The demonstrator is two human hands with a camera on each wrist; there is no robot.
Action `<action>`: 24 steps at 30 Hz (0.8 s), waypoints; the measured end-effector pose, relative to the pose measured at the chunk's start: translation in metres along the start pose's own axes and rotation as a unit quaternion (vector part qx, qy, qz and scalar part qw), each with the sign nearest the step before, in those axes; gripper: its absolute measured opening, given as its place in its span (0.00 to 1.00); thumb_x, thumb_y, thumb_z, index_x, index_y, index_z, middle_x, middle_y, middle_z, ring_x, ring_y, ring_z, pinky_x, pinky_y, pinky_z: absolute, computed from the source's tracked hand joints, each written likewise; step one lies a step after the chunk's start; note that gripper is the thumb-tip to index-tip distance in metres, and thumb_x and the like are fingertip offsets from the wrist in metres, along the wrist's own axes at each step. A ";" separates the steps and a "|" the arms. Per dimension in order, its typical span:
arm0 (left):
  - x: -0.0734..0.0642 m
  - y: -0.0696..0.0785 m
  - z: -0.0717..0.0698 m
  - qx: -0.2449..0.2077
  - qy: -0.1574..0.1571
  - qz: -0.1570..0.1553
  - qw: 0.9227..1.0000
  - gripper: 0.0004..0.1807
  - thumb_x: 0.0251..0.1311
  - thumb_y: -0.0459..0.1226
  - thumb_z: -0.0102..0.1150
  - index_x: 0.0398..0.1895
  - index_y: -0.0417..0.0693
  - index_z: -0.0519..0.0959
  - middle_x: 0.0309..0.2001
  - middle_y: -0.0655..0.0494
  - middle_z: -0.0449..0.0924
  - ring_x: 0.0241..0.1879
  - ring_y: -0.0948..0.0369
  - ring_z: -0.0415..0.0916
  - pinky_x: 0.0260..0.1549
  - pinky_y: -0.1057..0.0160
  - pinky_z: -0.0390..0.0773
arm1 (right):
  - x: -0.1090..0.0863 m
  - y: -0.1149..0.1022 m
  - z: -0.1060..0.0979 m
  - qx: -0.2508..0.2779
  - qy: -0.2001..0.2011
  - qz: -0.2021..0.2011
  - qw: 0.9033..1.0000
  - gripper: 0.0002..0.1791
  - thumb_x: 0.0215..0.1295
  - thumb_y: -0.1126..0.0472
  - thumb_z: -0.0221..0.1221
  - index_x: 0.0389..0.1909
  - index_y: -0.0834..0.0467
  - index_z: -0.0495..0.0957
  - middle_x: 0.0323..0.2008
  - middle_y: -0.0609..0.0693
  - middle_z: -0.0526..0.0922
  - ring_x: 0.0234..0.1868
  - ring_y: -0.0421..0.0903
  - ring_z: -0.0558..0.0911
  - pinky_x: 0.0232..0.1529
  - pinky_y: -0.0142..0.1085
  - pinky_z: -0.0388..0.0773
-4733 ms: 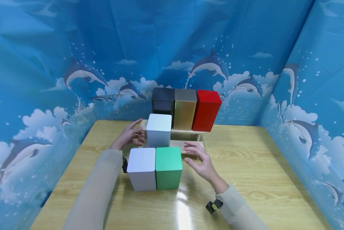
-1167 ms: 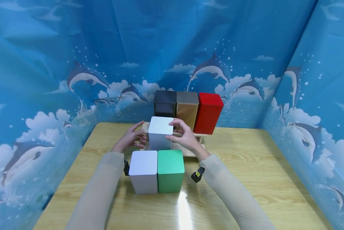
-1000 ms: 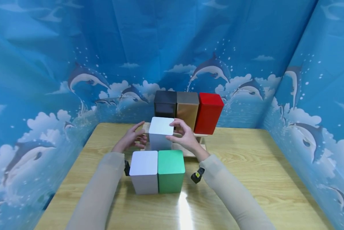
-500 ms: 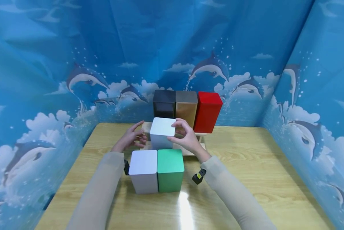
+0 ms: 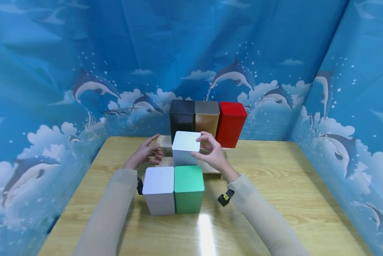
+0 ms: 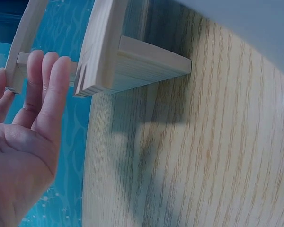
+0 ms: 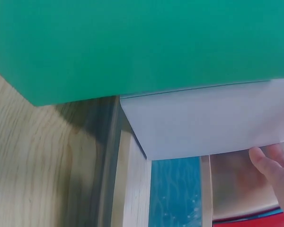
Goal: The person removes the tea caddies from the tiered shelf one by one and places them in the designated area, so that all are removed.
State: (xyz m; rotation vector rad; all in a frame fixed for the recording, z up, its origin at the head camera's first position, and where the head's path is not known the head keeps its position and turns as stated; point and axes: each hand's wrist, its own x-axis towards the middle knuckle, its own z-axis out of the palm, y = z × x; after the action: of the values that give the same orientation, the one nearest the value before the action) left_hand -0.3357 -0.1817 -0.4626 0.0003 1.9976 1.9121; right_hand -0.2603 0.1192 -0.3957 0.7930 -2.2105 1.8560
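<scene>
Pinching the rear white box (image 5: 185, 142) by the right side with the right hand (image 5: 215, 153), seemingly for control at the wooden rack's lower step (image 5: 210, 168). Holding the left hand (image 5: 143, 153) relaxed, apart, perhaps leaving room.

A wood-grain table (image 5: 274, 185) bears a lilac-white canister (image 5: 159, 193) at near left, a green canister (image 5: 189, 193) just to its right, and, farther back, a two-tier wooden rack (image 5: 164, 141) with black (image 5: 182, 122), gold (image 5: 207, 122) and red canisters (image 5: 231, 126) along its far tier.
</scene>
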 end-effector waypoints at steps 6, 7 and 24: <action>-0.001 0.002 -0.002 0.001 0.002 -0.001 1.000 0.31 0.68 0.48 0.46 0.71 0.72 0.50 0.40 0.41 0.78 0.35 0.51 0.79 0.38 0.46 0.79 | -0.002 -0.010 -0.005 0.011 -0.002 -0.026 1.000 0.22 0.51 0.71 0.66 0.47 0.70 0.69 0.62 0.62 0.62 0.55 0.60 0.69 0.51 0.55 0.72; -0.001 0.002 -0.002 0.003 0.001 0.000 1.000 0.31 0.68 0.48 0.46 0.71 0.72 0.50 0.40 0.41 0.78 0.36 0.51 0.79 0.38 0.46 0.79 | -0.002 -0.008 -0.006 0.012 0.000 -0.028 1.000 0.22 0.51 0.71 0.65 0.47 0.70 0.69 0.62 0.61 0.63 0.55 0.59 0.70 0.51 0.54 0.72; 0.000 -0.002 -0.002 0.004 -0.007 0.009 1.000 0.30 0.69 0.47 0.45 0.71 0.73 0.50 0.41 0.40 0.77 0.36 0.50 0.79 0.37 0.47 0.80 | -0.015 -0.014 -0.022 -0.003 0.024 -0.047 0.999 0.20 0.50 0.75 0.64 0.44 0.72 0.69 0.60 0.65 0.64 0.58 0.58 0.65 0.53 0.59 0.69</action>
State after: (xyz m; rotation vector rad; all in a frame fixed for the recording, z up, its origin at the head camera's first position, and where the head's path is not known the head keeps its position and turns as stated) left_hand -0.3363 -0.1840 -0.4642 0.0344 2.0031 1.9097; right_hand -0.2456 0.1435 -0.3854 0.8278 -2.1102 1.8051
